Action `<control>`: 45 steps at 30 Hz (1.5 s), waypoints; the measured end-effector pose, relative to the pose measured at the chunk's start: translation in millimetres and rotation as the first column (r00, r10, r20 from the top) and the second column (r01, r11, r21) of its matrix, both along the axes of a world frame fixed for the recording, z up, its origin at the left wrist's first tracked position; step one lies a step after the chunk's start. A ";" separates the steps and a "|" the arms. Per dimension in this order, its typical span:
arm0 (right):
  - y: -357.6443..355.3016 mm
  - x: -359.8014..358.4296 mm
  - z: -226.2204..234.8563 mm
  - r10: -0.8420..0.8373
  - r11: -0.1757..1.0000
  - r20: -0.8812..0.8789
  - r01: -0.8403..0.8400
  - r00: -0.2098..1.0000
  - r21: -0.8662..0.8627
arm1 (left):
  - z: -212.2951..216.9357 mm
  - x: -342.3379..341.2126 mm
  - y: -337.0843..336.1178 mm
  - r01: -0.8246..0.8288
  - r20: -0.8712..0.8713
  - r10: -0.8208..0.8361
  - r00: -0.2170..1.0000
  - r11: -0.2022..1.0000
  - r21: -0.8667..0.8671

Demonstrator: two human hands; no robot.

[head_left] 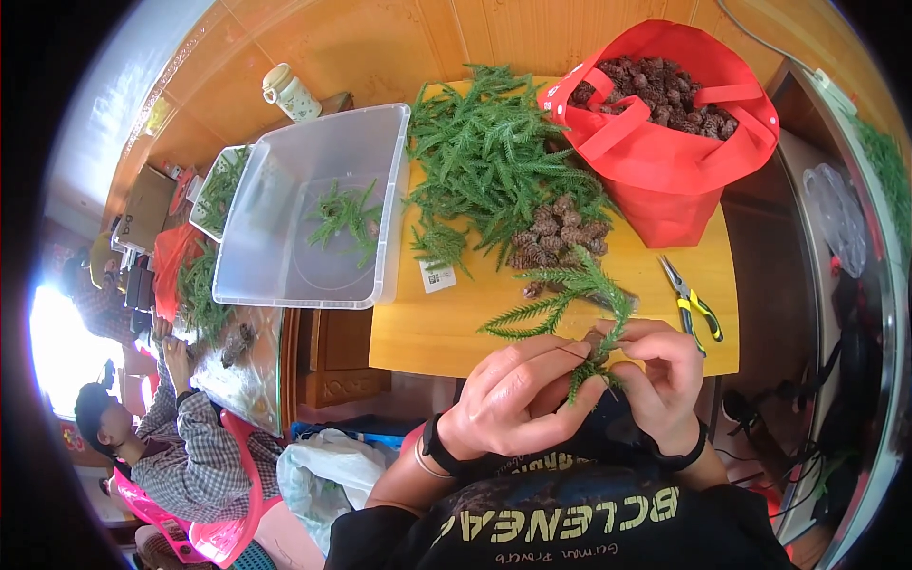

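Head view shows both hands (pixel 522 391) (pixel 665 385) (curled, facing each other) pinching a green sprig (pixel 617 306) at the yellow table (pixel 427 332).

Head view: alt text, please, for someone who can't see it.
Left hand and right hand hold a green sprig at a yellow table's near edge. Beyond: piled greenery and pine cones, a clear bin left, pliers and a red bag of cones right; another person sits far left.

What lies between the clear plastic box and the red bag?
The head view shows green sprigs, brown pine cones and a small white tag.
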State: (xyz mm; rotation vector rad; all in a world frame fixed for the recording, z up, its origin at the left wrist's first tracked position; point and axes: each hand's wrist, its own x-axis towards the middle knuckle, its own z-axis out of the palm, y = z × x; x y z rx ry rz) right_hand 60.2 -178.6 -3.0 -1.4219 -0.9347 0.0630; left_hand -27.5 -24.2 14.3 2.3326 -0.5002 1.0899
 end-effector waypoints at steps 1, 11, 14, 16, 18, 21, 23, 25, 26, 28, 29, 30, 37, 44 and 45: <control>1.6 -0.7 -0.5 -0.019 0.995 -0.047 0.024 0.999 0.098 | 0.3 0.6 0.2 -0.002 -0.003 0.002 1.000 1.000 -0.002; -2.9 11.0 20.4 0.143 0.981 0.063 -0.133 0.988 -0.138 | 3.8 2.7 3.6 -0.019 0.005 0.019 1.000 0.995 0.102; -2.7 10.9 18.4 0.139 0.983 -0.009 -0.139 0.990 -0.124 | 3.9 2.9 2.6 -0.042 0.020 0.040 0.999 0.991 0.128; -3.5 11.3 18.6 0.163 0.978 -0.100 -0.174 0.982 -0.117 | 4.9 2.4 1.3 -0.052 0.014 0.051 0.999 0.991 0.119; -4.9 13.2 19.3 0.183 0.971 -0.160 -0.204 0.970 -0.126 | 4.4 3.0 2.1 -0.050 0.023 0.047 0.999 0.991 0.126; -4.5 13.8 22.0 0.219 0.958 -0.262 -0.258 0.940 -0.126 | 4.9 2.0 3.8 -0.035 0.031 0.031 0.999 0.991 0.130; -4.1 13.4 24.6 0.235 0.952 -0.303 -0.281 0.924 -0.118 | 5.4 1.8 5.1 -0.021 0.030 0.018 0.999 0.992 0.128; -4.3 13.0 26.9 0.226 0.954 -0.306 -0.274 0.925 -0.123 | 5.9 2.5 6.0 -0.004 0.044 -0.001 0.999 0.992 0.123; -4.6 13.1 26.4 0.226 0.954 -0.307 -0.274 0.925 -0.124 | 6.3 2.3 5.8 -0.005 0.044 -0.001 0.999 0.992 0.122; -5.4 13.5 23.4 0.237 0.954 -0.298 -0.280 0.925 -0.110 | 7.0 2.5 5.2 -0.008 0.031 0.004 0.999 0.992 0.123; -4.2 12.7 19.9 0.236 0.954 -0.298 -0.279 0.925 -0.110 | 7.0 3.0 5.1 -0.007 0.032 0.003 0.999 0.992 0.122; -2.3 11.1 15.7 0.223 0.967 -0.308 -0.250 0.925 -0.049 | 7.6 3.3 4.9 -0.006 0.033 0.002 0.999 0.992 0.124; -6.8 14.4 13.5 0.252 0.959 -0.249 -0.276 0.935 -0.067 | 7.5 4.1 4.1 0.001 0.038 -0.006 0.999 0.992 0.127; -3.6 15.2 14.4 0.279 0.958 -0.194 -0.286 0.941 -0.010 | 6.5 2.8 3.3 -0.033 0.022 0.031 0.999 0.992 0.124; -3.6 15.4 13.7 0.285 0.956 -0.177 -0.292 0.942 -0.020 | 5.7 2.6 4.1 -0.028 0.023 0.025 0.999 0.992 0.124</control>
